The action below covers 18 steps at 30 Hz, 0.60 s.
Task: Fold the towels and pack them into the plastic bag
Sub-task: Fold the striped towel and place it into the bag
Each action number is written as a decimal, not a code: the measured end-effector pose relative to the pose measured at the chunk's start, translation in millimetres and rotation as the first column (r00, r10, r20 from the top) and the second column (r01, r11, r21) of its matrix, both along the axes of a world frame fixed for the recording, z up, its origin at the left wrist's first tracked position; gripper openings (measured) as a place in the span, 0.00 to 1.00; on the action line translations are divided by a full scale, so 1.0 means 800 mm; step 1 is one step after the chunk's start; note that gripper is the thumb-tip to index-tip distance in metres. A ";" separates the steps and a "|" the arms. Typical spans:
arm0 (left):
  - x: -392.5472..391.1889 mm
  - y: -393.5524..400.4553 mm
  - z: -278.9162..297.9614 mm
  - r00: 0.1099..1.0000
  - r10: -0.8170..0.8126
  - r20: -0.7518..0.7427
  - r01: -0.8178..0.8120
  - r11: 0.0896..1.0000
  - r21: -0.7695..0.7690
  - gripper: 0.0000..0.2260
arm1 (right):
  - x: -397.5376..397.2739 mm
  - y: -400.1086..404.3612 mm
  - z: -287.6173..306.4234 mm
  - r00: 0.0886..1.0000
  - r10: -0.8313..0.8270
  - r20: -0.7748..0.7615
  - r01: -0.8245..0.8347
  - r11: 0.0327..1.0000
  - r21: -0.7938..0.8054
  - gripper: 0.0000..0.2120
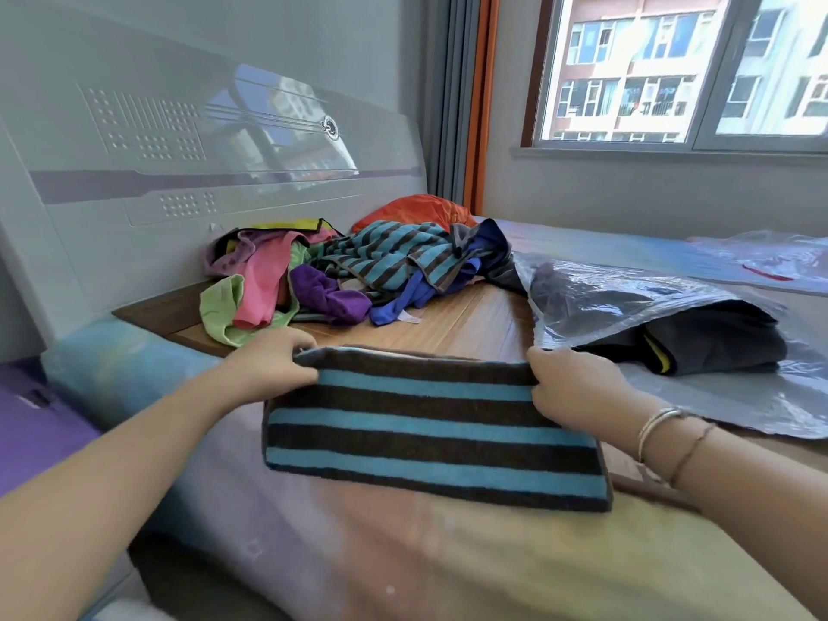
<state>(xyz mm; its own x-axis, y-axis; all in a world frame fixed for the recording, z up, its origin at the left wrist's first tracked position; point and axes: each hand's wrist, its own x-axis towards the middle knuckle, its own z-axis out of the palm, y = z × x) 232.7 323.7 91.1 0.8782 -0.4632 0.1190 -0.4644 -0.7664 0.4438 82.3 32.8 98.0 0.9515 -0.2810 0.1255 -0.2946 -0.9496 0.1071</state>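
A blue and dark brown striped towel (430, 428), folded into a flat rectangle, lies on the bed in front of me. My left hand (273, 363) pinches its far left corner. At the far right corner, my right hand (575, 387) grips the folded edge. A clear plastic bag (627, 302) lies to the right with its mouth toward me, and a folded dark towel with a yellow edge (712, 347) sits inside it. A heap of unfolded towels (340, 271) in pink, green, purple, blue, striped and orange lies behind.
The grey headboard (201, 172) rises behind the heap. A wooden mat (475, 316) covers the bed's middle. Another plastic bag (770, 257) lies at the far right under the window. A purple surface (31, 423) sits low beyond the bed's left edge.
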 end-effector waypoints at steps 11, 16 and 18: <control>0.104 -0.085 -0.065 0.960 0.234 0.151 -0.214 0.967 -0.142 0.06 | 0.065 -0.052 -0.061 0.998 -0.046 0.040 0.058 0.914 -0.402 0.14; 0.097 -0.108 -0.084 0.891 0.303 0.337 -0.338 0.940 0.050 0.15 | 0.078 -0.059 -0.073 0.995 -0.093 0.045 0.103 0.932 -0.348 0.17; 0.090 -0.114 -0.078 0.866 0.291 0.406 -0.355 0.931 0.089 0.22 | 0.073 -0.060 -0.073 0.993 -0.106 0.052 0.117 0.944 -0.309 0.16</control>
<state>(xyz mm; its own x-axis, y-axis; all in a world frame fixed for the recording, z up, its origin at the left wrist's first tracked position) 304.7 232.3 28.4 0.8833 -0.2014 0.4233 -0.2865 -0.9467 0.1474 140.4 -15.4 39.2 0.9099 -0.3272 0.2551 -0.4055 -0.8316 0.3794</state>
